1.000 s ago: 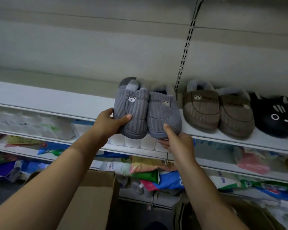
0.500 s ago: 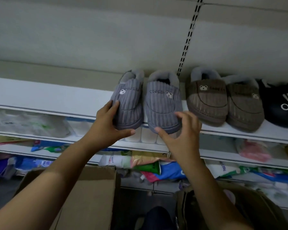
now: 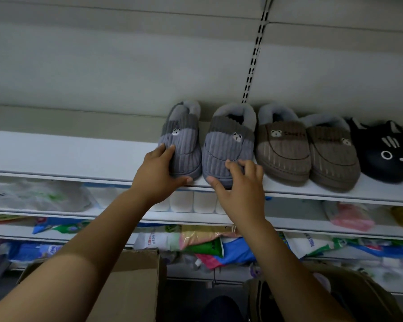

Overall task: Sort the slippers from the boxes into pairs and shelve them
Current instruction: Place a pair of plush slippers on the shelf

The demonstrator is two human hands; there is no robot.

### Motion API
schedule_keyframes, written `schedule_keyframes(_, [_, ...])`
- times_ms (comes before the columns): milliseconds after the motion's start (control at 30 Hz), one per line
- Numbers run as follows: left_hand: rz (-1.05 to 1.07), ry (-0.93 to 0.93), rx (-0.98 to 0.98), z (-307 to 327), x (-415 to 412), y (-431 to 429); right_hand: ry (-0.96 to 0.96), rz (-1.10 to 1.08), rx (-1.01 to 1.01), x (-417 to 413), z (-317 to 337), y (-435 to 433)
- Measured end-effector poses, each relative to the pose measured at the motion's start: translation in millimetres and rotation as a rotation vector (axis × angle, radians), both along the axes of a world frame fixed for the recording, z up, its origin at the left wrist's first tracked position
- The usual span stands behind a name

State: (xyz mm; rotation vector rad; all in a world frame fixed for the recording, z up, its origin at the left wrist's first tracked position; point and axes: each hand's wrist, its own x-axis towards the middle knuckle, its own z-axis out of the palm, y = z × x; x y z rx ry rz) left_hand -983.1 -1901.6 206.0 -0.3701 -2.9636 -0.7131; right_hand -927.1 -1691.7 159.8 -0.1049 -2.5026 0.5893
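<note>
Corduroy in grey is what I have under both hands: a matched pair with small bear patches, standing toes toward me on the white shelf (image 3: 68,154), a little toward three o'clock of the middle of my view. My left hand (image 3: 157,175) cups the toe of the left grey slipper (image 3: 184,145), fingers laid up its nine-o'clock flank and thumb spread along the front of the sole at the shelf lip, a loose hold and no clamp. My right hand (image 3: 240,184) is clawed over the toe of the right grey slipper (image 3: 228,147), bent fingertips on the cap and thumb against the tip at six o'clock, pinching it lightly. Both forearms reach up from six o'clock, roughly parallel. I judge the step to be squaring this pair on the shelf. The toes look level with the front lip, so I would ease both toward twelve o'clock together, pushing from the sole edge, since the plush upper should give under the fingers. The left one sits a touch skewed beside its mate, and I would turn it until the two run parallel. The brown pair (image 3: 282,149) stands just beside the right grey slipper at three o'clock, with a black cat-face slipper (image 3: 386,154) beyond. I cannot tell whether grey and brown touch, so I would avoid any sideways shove. To let go, I would open the fingers and draw straight back toward the cardboard box (image 3: 130,287) at six o'clock, so that nothing drags off the edge.
</note>
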Motion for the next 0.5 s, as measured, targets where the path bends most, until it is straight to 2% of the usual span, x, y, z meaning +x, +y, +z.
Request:
schedule_keyframes(167, [-0.005,-0.006,-0.043,0,-3,8,-0.008,0.061,-0.017,-10,0,18])
schedule_keyframes(500, [-0.021,0.009,0.007,-2,5,5,-0.022,0.089,-0.017,-10,-1,21])
